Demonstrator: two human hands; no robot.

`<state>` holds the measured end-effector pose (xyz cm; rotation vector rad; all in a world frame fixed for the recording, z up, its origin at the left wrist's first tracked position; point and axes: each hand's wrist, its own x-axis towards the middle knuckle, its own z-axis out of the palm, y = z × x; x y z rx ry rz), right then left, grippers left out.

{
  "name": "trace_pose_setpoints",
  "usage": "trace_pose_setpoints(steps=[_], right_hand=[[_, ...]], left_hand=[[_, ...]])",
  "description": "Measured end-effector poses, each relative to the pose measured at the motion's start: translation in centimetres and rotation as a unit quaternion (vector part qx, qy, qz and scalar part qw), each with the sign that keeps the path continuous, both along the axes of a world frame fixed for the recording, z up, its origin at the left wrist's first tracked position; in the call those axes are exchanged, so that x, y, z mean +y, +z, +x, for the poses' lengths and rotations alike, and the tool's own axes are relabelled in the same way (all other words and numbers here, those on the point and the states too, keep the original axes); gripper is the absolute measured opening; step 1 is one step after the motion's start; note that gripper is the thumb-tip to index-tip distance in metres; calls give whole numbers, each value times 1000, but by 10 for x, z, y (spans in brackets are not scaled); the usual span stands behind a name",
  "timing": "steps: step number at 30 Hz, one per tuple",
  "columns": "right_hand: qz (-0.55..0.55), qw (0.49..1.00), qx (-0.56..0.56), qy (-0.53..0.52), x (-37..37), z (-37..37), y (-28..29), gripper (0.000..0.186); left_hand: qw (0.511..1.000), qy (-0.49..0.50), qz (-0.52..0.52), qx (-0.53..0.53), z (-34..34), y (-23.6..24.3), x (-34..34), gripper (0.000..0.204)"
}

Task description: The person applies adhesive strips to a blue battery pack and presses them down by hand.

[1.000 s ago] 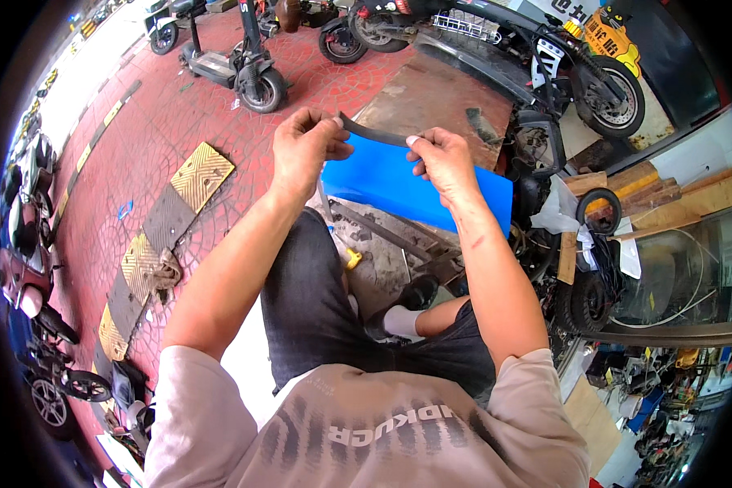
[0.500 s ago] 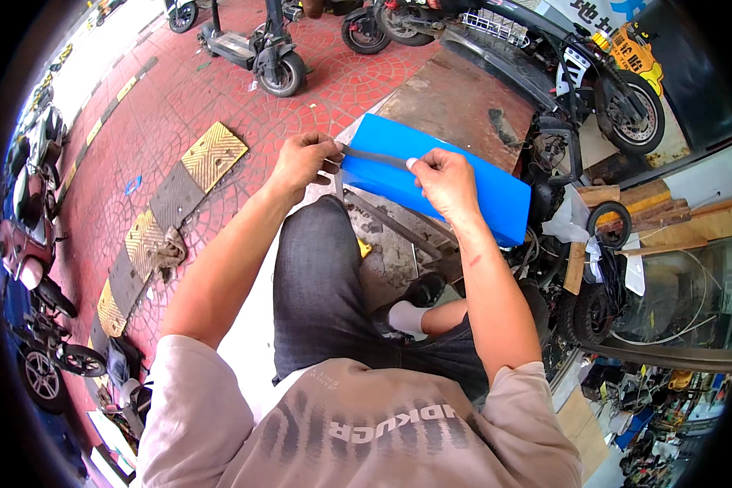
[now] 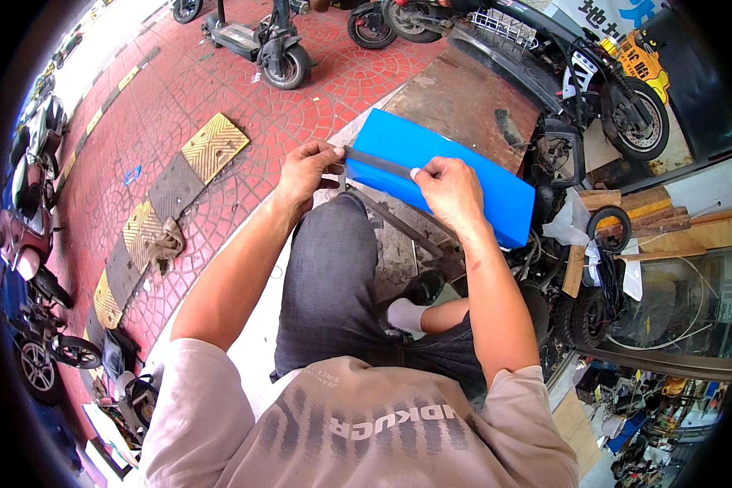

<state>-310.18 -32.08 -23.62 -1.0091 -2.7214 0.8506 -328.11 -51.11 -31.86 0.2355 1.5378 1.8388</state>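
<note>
A long blue box-shaped block (image 3: 488,203) rests beyond my knees, by a rusty board (image 3: 455,98). A dark flat strip (image 3: 376,163) lies along its top, near the edge closest to me. My left hand (image 3: 307,171) pinches the strip's left end between thumb and fingers, at the block's left end. My right hand (image 3: 451,193) is closed on the strip's other end, with the thumb on it, over the middle of the block. Its lower fingers are partly hidden.
A kick scooter (image 3: 281,61) stands on red paving (image 3: 220,81); yellow-and-black ramps (image 3: 211,138) lie left. Motorbikes (image 3: 37,228) line the far left. A black two-wheeler (image 3: 634,110) stands at back right, above loose tyres (image 3: 594,313) and wooden planks (image 3: 651,211).
Both hands have come down with the strip, which was held up slightly curved and now lies straighter along the blue block. More of the block's top shows.
</note>
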Motion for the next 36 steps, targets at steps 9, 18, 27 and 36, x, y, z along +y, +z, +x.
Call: trace_pose_setpoints(steps=[9,18,27,36], right_hand=[[3,999,-41,1,-1,-5,5,29],[0,999,-44,9,2,-7,4,33],[-4,997,-77,11,5,-10,7,34],[-3,996,-91,1,4,-12,11,35]], left_hand=[[1000,16,6,-13,1,-5,1,17],[999,15,26,-29,-1,-8,-1,17],[1000,16,0,-6,0,6,6,16],[1000,18,9,-14,-2,0,7,15]])
